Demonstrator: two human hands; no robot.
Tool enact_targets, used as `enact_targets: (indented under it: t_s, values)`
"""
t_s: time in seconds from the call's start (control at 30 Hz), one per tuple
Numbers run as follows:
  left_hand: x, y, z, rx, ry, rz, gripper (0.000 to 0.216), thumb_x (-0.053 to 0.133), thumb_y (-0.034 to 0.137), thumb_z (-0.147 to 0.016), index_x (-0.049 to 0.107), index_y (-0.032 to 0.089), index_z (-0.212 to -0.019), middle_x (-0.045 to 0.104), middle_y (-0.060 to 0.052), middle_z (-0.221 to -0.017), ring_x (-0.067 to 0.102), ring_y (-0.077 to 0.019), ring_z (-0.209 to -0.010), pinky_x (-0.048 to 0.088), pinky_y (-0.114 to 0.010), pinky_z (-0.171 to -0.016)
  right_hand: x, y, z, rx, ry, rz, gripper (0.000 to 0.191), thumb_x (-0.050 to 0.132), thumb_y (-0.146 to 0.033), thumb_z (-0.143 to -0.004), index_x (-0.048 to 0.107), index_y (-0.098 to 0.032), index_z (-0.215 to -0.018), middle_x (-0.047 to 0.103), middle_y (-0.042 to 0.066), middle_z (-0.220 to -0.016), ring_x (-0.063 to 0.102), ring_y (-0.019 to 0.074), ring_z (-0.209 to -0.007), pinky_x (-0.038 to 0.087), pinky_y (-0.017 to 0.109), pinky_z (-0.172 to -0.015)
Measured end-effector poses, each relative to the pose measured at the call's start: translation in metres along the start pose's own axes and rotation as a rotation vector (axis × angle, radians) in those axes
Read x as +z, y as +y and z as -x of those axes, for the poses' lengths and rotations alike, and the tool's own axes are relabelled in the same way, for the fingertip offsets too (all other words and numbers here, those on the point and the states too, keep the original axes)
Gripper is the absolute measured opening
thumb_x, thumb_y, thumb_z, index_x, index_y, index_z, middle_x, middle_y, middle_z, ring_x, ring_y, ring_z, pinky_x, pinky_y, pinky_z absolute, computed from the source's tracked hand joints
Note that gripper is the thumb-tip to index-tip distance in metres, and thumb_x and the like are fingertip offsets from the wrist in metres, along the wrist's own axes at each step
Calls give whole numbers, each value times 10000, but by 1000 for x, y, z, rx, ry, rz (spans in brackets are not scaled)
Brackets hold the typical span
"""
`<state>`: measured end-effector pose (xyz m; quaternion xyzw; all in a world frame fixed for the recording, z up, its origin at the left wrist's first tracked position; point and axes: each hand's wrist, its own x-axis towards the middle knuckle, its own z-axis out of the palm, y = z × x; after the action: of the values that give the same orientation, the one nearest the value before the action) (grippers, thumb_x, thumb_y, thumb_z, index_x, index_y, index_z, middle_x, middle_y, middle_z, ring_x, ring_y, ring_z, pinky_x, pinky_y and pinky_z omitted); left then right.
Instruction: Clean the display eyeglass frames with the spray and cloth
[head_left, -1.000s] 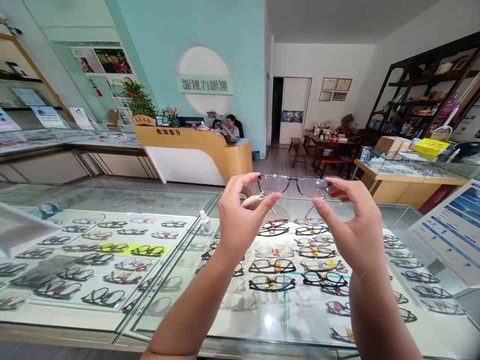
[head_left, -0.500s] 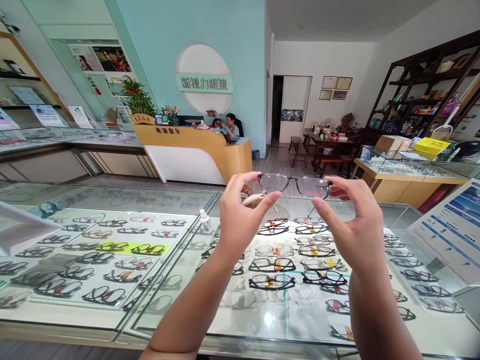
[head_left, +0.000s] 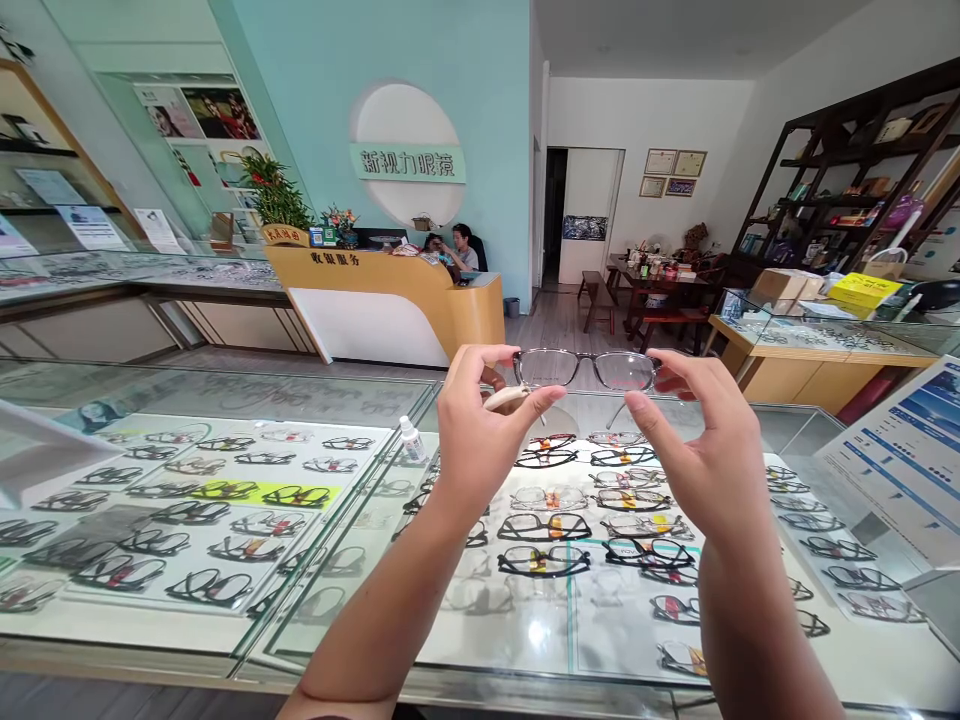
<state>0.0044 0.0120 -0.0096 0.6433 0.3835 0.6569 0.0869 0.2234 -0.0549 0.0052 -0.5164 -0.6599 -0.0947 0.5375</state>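
Observation:
I hold a pair of grey-framed glasses (head_left: 585,368) up at chest height over a glass display counter (head_left: 225,640). My left hand (head_left: 480,435) pinches the frame's left end between thumb and fingers. My right hand (head_left: 701,450) pinches the right end the same way. Both lenses face away from me and the temples point back towards me. Below the hands, under the counter glass, lie several rows of spectacle frames (head_left: 544,560).
A small white dropper bottle (head_left: 411,441) stands on the counter left of my left hand. A blue printed placard (head_left: 900,460) leans at the right. Beyond are a yellow reception desk (head_left: 390,300) with people seated behind it, a wooden table and dark shelving (head_left: 847,190).
The glasses and both hands stay almost still; they have only risen very slightly in view as the camera tilts a little.

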Motion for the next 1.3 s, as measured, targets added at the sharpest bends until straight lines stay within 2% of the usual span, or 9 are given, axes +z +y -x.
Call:
enact_targets:
  t_s: [0.5, 0.8, 1.1, 1.3]
  values:
    - [-1, 3, 2, 125, 53, -81, 558, 916, 607, -766, 683, 240, -1117, 648, -44, -1033, 594, -165, -826, 522, -307, -708, 2, 2, 0, 7, -82, 36, 465, 623, -486, -1036, 630, -263, -1444, 731, 111, -1221, 707, 280, -1044, 542, 478, -918]
    - [-1, 1, 2, 48, 21, -29, 550, 919, 597, -767, 691, 257, -1134, 654, -46, -1041, 606, -170, -842, 526, -303, -699, 2, 3, 1, 12, -78, 24, 442, 639, -479, -1027, 638, -269, -1416, 729, 99, -1197, 706, 281, -1051, 548, 489, -943]
    - [-2, 2, -3, 45, 20, -37, 546, 901, 628, -774, 723, 263, -1139, 689, -53, -1043, 608, -177, -830, 551, -329, -736, 0, 1, 0, -13, -54, 7, 420, 636, -456, -1031, 648, -289, -1416, 728, 97, -1192, 707, 274, -1048, 565, 484, -922]
    - [-3, -6, -8, 5, -37, -1, 512, 862, 582, -849, 748, 289, -1253, 723, -76, -1129, 635, -172, -836, 563, -318, -715, -1, -3, 1, -56, 8, -55, 405, 644, -388, -1033, 680, -310, -1429, 728, 85, -1183, 704, 255, -1025, 591, 471, -913]
